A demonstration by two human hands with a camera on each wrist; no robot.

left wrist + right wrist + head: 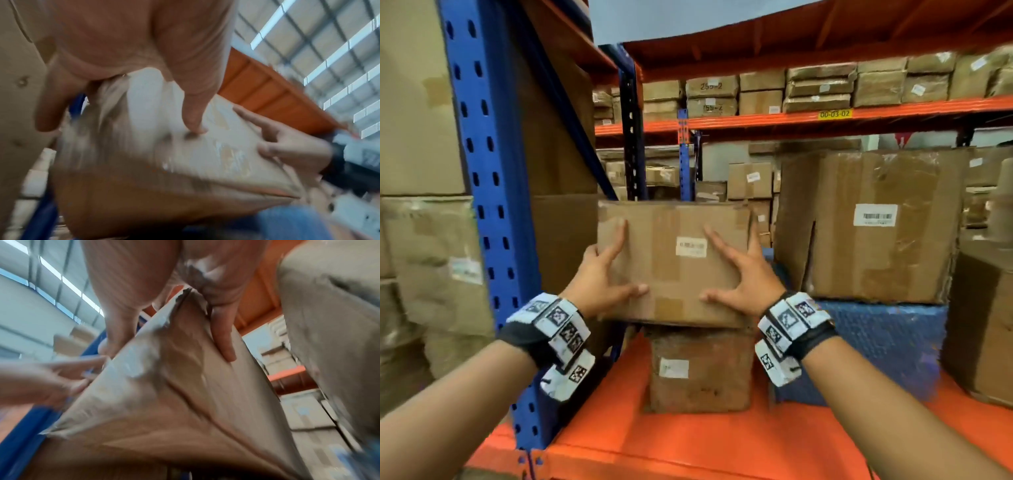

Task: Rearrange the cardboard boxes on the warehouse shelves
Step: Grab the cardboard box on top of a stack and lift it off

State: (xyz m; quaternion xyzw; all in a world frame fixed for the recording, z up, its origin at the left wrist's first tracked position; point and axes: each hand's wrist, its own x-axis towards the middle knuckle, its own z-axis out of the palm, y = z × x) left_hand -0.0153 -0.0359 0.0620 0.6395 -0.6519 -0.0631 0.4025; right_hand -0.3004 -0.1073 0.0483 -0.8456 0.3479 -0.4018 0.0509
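A brown cardboard box (674,267) with a small white label stands on top of a smaller, darker box (698,373) on the orange shelf deck (688,448). My left hand (599,277) presses its left front with index finger and thumb spread straight. On the right front, my right hand (739,274) presses the same way, one finger at the box's right edge. The left wrist view, blurred, shows the left thumb (195,116) on the box (164,178) and the right hand (287,146) beyond. In the right wrist view, straight right fingers (224,340) lie along the box (174,402).
A blue rack upright (493,205) stands close on the left, with stacked boxes (424,240) behind it. To the right, a large box with a barcode label (876,226) rests on a blue block (876,349). Another box (983,325) stands far right. An orange beam (825,120) runs overhead.
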